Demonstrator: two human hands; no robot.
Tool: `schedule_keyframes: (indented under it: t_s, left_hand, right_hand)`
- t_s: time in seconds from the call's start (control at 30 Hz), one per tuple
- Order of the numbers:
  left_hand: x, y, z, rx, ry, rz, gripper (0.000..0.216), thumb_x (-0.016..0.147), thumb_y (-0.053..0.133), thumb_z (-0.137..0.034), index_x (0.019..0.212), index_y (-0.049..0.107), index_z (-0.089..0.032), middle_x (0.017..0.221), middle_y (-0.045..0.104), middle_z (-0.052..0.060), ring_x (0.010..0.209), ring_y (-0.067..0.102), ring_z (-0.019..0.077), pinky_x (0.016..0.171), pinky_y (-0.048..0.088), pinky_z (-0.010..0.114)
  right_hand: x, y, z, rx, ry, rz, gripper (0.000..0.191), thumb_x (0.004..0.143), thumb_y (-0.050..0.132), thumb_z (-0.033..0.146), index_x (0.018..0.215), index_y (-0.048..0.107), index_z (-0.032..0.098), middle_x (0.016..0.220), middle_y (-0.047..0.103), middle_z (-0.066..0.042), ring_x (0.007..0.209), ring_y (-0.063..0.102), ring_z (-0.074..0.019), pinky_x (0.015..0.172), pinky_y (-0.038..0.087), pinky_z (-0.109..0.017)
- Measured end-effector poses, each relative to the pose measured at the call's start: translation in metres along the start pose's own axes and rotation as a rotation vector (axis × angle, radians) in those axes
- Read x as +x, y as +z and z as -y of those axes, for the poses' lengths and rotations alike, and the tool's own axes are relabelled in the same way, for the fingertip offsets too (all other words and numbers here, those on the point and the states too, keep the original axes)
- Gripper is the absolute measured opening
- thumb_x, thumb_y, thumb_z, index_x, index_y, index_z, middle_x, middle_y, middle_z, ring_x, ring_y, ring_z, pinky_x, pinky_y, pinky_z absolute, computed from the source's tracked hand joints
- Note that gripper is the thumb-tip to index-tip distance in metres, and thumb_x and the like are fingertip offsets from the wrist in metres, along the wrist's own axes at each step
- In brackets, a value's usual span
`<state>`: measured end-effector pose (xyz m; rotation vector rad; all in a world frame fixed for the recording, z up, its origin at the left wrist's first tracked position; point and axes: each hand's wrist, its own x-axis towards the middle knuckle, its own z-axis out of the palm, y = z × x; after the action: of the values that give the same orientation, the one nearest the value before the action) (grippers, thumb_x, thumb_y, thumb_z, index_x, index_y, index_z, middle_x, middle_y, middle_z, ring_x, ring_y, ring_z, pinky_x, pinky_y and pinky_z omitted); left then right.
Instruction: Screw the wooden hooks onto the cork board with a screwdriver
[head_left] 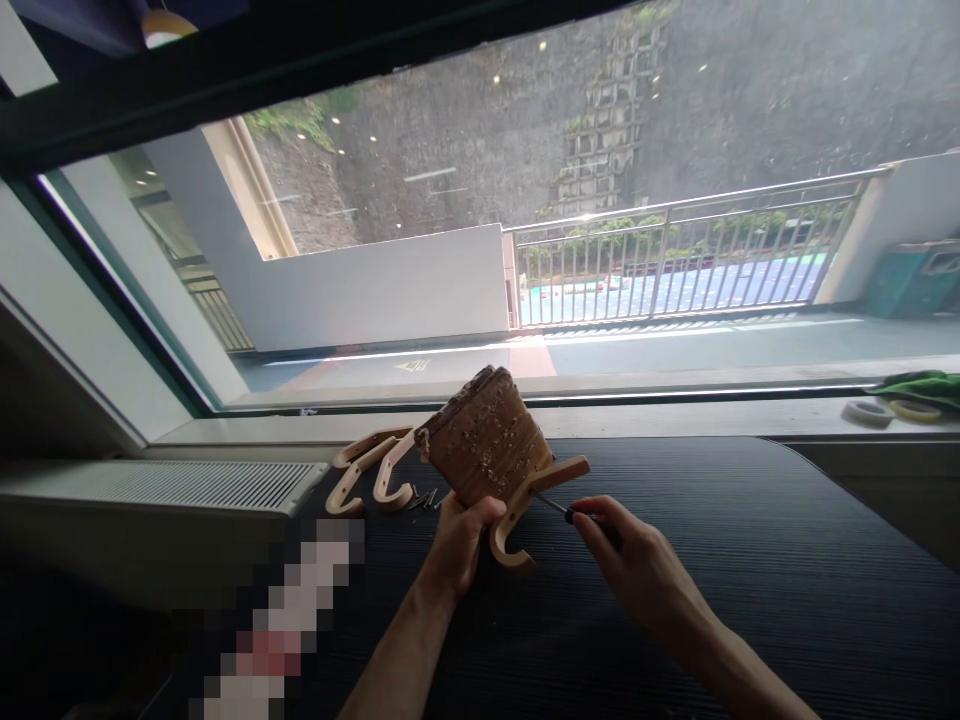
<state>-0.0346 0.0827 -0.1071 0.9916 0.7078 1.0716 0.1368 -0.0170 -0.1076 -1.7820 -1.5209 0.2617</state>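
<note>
My left hand (459, 545) is closed around the lower edge of a brown wooden board (487, 440), which is tilted up and has a speckled, rough face. Against the board's lower right side lies a pale wooden hook (516, 528), its curved end pointing down. My right hand (619, 540) grips the dark handle of a screwdriver (556, 505). The shaft reaches to the hook near its bend; whether a screw sits at the tip is too small to tell. Left of the board, several more wooden hooks (393, 475) rest on the table beside a few loose screws (424, 497).
The dark table (712, 580) stands against a window sill (675, 418). At the sill's right end are tape rolls (868, 412) and a green cloth (919, 388). A vented white panel (225, 482) borders the table at left. A pixelated patch covers the lower left.
</note>
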Motion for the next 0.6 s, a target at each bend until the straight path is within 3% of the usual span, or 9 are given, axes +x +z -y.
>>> schedule_keyframes:
  t_s: [0.17,0.37,0.47,0.6]
  left_hand:
    - [0.002,0.0,0.0018,-0.026,-0.046,-0.049,0.008,0.056,0.065,-0.011,0.064,0.065,-0.012,0.06,0.06,-0.001,0.056,0.053,0.0108,0.055,0.043,0.022]
    - [0.0027,-0.0006,0.0011,-0.032,-0.038,-0.045,0.009,0.055,0.065,-0.011,0.063,0.066,-0.014,0.064,0.062,-0.001,0.06,0.055,0.0114,0.059,0.044,0.022]
    - [0.0022,-0.0009,0.0008,-0.008,-0.04,-0.04,0.009,0.055,0.064,-0.01,0.063,0.066,-0.013,0.063,0.062,-0.001,0.058,0.055,0.0114,0.057,0.044,0.022]
    - [0.0014,-0.001,-0.0001,0.0,-0.018,-0.014,0.009,0.056,0.062,-0.008,0.063,0.066,-0.012,0.063,0.062,-0.001,0.059,0.055,0.0118,0.056,0.043,0.022]
  right_hand:
    - [-0.0014,0.0002,0.0032,-0.103,-0.088,-0.036,0.022,0.083,0.047,0.029,0.103,0.054,0.023,0.071,0.067,0.001,0.059,0.063,-0.0167,0.053,0.043,-0.025]
    - [-0.001,0.0013,-0.0022,-0.238,-0.403,-0.124,0.019,0.09,0.04,0.023,0.099,0.057,0.021,0.081,0.066,-0.003,0.068,0.064,-0.0154,0.057,0.042,-0.025]
    - [-0.0017,0.0032,-0.0031,-0.176,-0.345,-0.099,0.018,0.091,0.041,0.026,0.099,0.056,0.021,0.083,0.067,-0.003,0.07,0.065,-0.0154,0.061,0.044,-0.025]
    - [-0.0023,0.0051,-0.0013,-0.047,-0.133,-0.045,0.02,0.089,0.045,0.034,0.1,0.056,0.022,0.086,0.069,-0.002,0.073,0.065,-0.0177,0.063,0.046,-0.027]
